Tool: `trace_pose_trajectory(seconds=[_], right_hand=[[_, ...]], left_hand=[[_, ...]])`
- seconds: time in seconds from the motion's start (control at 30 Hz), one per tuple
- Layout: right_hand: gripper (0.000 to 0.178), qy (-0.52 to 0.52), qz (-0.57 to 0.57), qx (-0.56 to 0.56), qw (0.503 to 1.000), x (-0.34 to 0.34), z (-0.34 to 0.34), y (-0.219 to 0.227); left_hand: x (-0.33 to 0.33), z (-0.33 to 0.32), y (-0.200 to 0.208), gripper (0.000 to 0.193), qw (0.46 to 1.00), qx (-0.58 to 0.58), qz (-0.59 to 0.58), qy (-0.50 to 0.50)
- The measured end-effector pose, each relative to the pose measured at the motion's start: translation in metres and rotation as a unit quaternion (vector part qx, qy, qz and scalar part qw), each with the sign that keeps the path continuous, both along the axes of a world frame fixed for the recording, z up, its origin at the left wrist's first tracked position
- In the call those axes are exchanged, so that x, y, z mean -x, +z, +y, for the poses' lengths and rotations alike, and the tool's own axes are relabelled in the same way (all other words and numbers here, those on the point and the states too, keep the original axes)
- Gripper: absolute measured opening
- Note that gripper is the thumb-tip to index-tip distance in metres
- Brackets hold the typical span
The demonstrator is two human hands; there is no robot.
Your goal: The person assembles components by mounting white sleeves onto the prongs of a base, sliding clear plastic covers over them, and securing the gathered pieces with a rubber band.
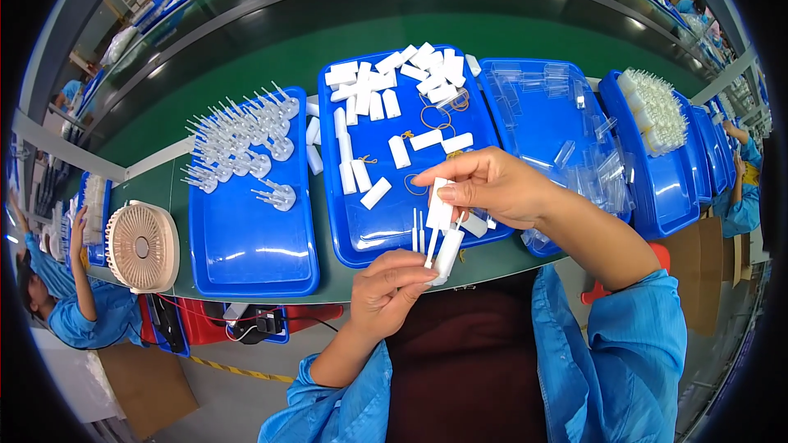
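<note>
My left hand (386,291) is closed, its fingertips pinching the lower end of a cluster of thin white rods (422,234). A white block-shaped cap (448,256) sits tilted on the right side of that cluster. My right hand (497,189) is closed above it, thumb and fingers gripping a second white block-shaped cap (440,212), whose lower end meets one of the rods. The cluster's base is hidden by my left fingers. Right behind my hands lies a blue tray (361,250) with many loose white caps (400,152) and several rubber bands (437,119).
On the left, a blue tray (254,271) holds pronged white clusters (246,139); a beige fan (141,246) stands beside it. To the right are a tray of clear cases (546,78) and another with packed white pieces (654,112). A co-worker's arm (80,271) shows far left.
</note>
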State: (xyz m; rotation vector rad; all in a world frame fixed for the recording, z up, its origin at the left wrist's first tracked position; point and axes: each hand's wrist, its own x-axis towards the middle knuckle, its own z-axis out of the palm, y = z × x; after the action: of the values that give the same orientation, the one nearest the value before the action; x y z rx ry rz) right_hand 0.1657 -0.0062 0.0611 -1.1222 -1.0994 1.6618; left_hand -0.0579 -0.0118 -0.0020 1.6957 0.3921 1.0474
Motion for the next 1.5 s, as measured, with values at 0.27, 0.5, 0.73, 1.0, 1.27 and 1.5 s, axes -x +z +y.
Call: trace_pose_trajectory(seconds=[0.27,0.5,0.73,1.0,1.27,1.5], right_hand=[[0.022,0.012,-0.169,-0.122,0.978,-0.005,-0.013,0.024],[0.017,0.043,0.019,0.042,0.998,-0.015,-0.007,0.017],[0.016,0.048,-0.076,-0.024,0.996,0.004,-0.016,0.019],[0.016,0.060,-0.068,-0.017,0.996,0.021,-0.026,0.008],[0.029,0.031,-0.551,-0.329,0.766,-0.016,0.070,-0.020],[0.021,0.161,-0.740,-0.343,0.556,-0.005,0.081,-0.030]], left_hand=[[-0.004,0.001,0.003,0.019,0.998,-0.049,-0.010,-0.030],[-0.004,0.002,0.005,0.017,0.997,-0.046,-0.021,-0.065],[-0.003,0.002,-0.004,0.017,0.997,-0.055,-0.010,-0.055],[0.009,-0.001,-0.018,0.023,0.983,0.123,-0.111,-0.081],[0.012,0.005,-0.015,0.022,0.965,0.188,-0.172,-0.062],[0.014,0.008,-0.014,0.020,0.994,0.071,-0.087,0.015]])
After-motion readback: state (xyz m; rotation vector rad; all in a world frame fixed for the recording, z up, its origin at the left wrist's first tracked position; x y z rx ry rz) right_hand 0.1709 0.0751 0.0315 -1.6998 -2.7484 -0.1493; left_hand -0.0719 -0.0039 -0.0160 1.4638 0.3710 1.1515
